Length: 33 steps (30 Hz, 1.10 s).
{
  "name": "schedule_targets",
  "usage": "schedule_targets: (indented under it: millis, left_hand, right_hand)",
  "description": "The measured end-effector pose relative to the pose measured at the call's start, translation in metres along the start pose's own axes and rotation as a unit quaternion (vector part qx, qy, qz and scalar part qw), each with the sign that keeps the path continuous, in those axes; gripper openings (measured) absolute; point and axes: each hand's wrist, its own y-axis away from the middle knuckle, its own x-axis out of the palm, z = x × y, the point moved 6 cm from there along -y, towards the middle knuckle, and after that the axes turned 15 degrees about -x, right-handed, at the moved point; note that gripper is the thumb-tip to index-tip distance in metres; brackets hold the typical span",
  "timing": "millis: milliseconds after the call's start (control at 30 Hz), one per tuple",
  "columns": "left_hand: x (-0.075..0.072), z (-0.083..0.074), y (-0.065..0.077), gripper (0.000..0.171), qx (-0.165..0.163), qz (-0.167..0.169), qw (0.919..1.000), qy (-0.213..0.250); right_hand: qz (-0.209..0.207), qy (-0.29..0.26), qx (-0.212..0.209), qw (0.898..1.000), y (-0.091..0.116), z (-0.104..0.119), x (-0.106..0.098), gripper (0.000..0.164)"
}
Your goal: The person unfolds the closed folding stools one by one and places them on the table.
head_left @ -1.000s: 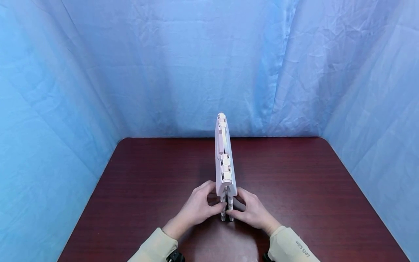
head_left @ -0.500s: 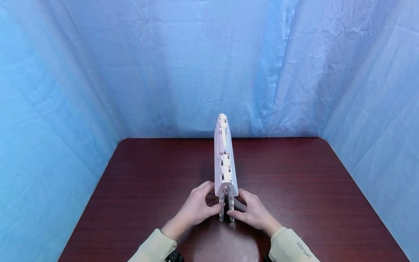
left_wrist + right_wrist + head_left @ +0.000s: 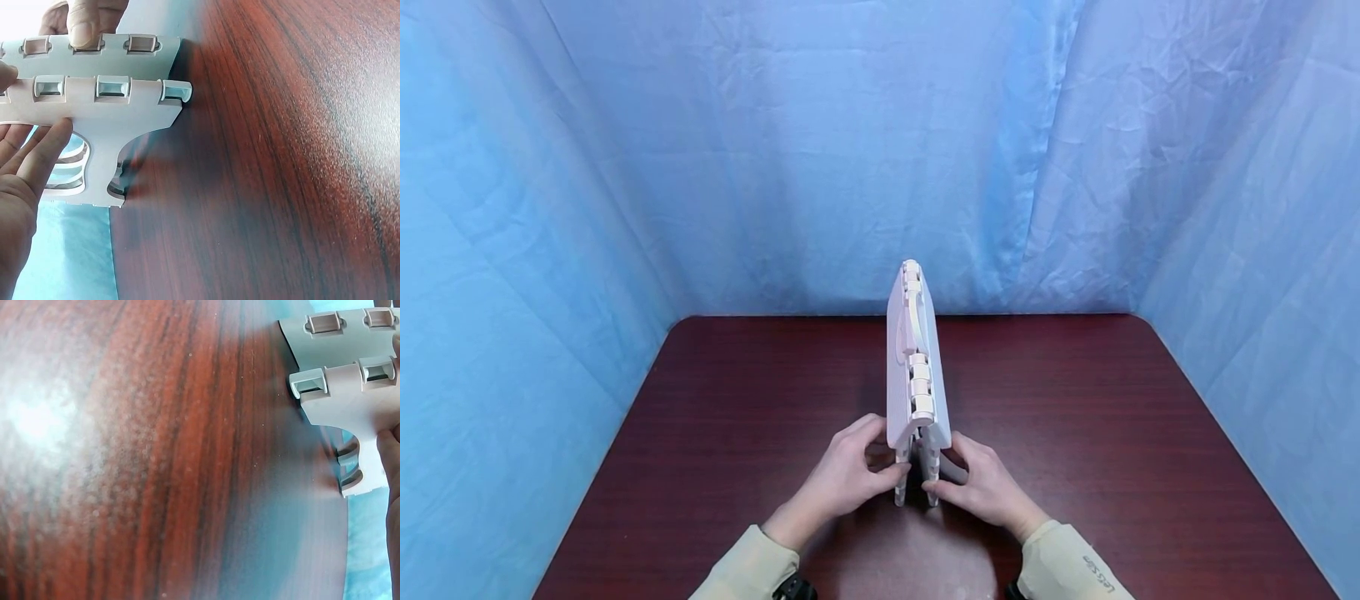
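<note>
A white plastic folding stool (image 3: 897, 387) stands upright on the table in the head view, nearly folded, its carry handle (image 3: 917, 321) and hinge knuckles on top. Its two leg panels stand a narrow gap apart at the near end. My left hand (image 3: 848, 477) pinches the left leg panel, thumb on the inner side. My right hand (image 3: 988, 487) likewise holds the right leg panel. In the left wrist view, one leg panel (image 3: 103, 137) shows cut-outs and square sockets along its edge, with fingers (image 3: 47, 153) against it. The right wrist view shows the other leg panel (image 3: 350, 403).
The dark red wood-grain table (image 3: 760, 375) extends on both sides of the stool. Blue curtains (image 3: 850, 167) hang behind it and along both sides. Light glares off the tabletop in both wrist views.
The leg panels have spread slightly apart, and the stool's two halves stand a little wider. My left hand has shifted left with its panel, my right hand slightly right.
</note>
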Motion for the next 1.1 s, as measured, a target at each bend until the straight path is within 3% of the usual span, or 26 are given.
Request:
schedule_targets:
  millis: [367,1100]
  left_hand:
    - [-0.003,0.0024,0.0004,0.039,-0.03,0.008,0.9995,0.006]
    - [-0.008,0.0049,0.0017,0.036,-0.03,0.003,0.9994,0.019]
  right_hand:
    - [-0.001,0.014,0.006,1.0,0.0023,-0.0027,-0.0033,0.057]
    - [0.003,-0.018,0.019,1.0,0.0039,-0.0047,-0.0072,0.063]
